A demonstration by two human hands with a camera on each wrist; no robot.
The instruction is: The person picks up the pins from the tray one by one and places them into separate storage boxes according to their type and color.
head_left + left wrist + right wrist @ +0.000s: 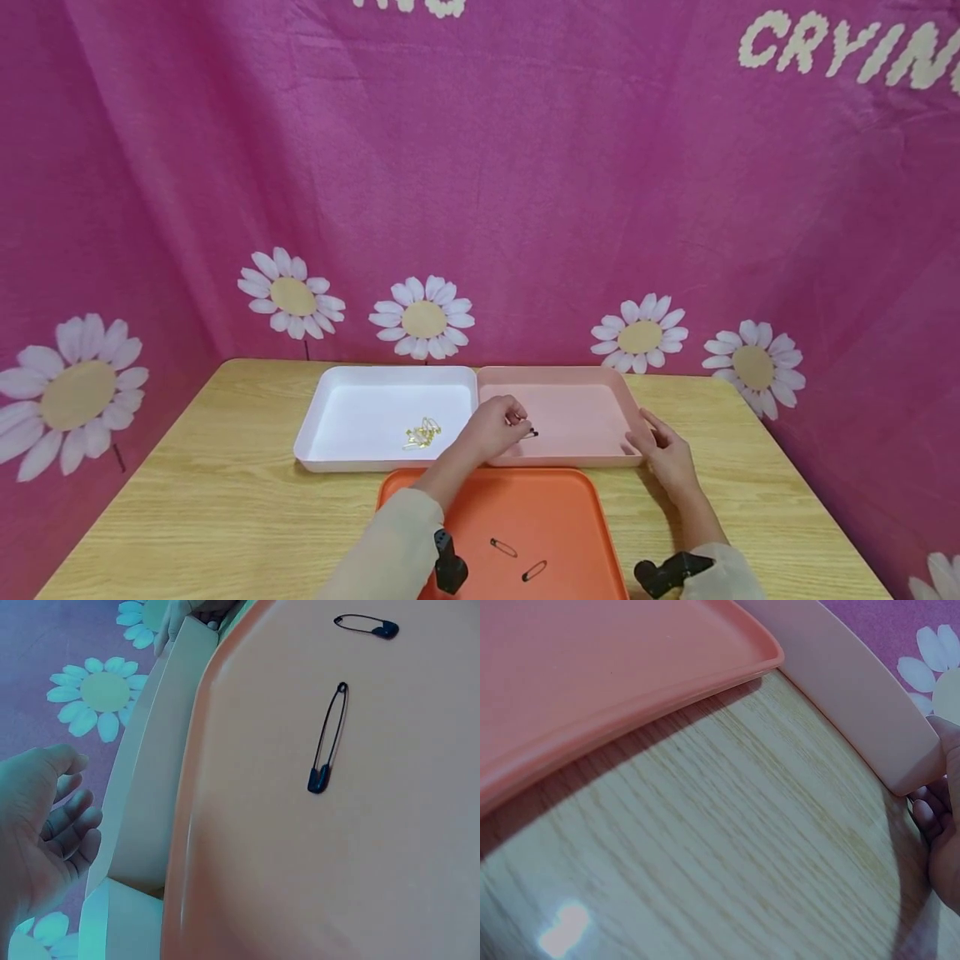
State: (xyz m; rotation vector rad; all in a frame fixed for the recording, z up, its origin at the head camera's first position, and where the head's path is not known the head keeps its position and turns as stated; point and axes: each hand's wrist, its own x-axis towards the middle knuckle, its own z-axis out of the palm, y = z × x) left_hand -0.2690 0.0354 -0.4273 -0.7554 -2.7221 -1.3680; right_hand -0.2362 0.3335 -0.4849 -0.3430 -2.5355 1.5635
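My left hand (495, 429) hovers over the left part of the pink tray (577, 408), fingers loosely curled. The left wrist view shows that hand (45, 817) with thumb and fingers apart and nothing between them. Just beyond its fingertips in the head view is a black safety pin (533, 432), partly hidden. My right hand (670, 462) grips the pink tray's right end, thumb over the wall and fingers outside. Two black safety pins, one nearer the middle (503, 547) and one lower right (534, 571), lie on the orange tray (555, 500).
Left of the pink tray, and touching it, stands a white tray (352, 408) with a small heap of gold safety pins (422, 433). The orange tray sits in front of both on the wooden table (225, 500). Behind hangs a magenta cloth (525, 208) with daisies.
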